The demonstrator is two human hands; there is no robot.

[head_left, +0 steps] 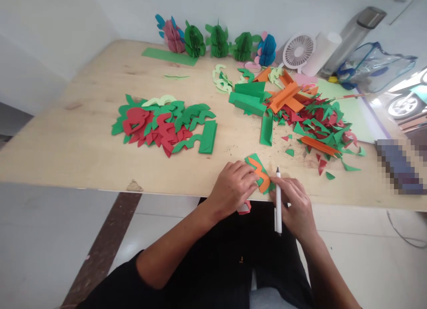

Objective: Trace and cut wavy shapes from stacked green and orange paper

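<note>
Near the table's front edge lies a folded green paper (254, 158), with a wavy orange paper cutout (264, 183) on top. My left hand (232, 185) bends over their left side, its fingers gripping the cutout and the green paper. From the right, my right hand (296, 204) holds a white pen (278, 202) that points away from me, tip up. Its fingertips touch the right edge of the green paper. Below my left hand a small red and white object (245, 207) shows; whether it is held or lies on my lap I cannot tell.
Left is a pile of red and green cutouts (163, 126), with a folded green strip (208, 137) beside it. Right are folded orange strips (285, 96) and scraps (325, 124). Behind stand paper figures (218, 41), a small fan (299, 51) and a flask (353, 39).
</note>
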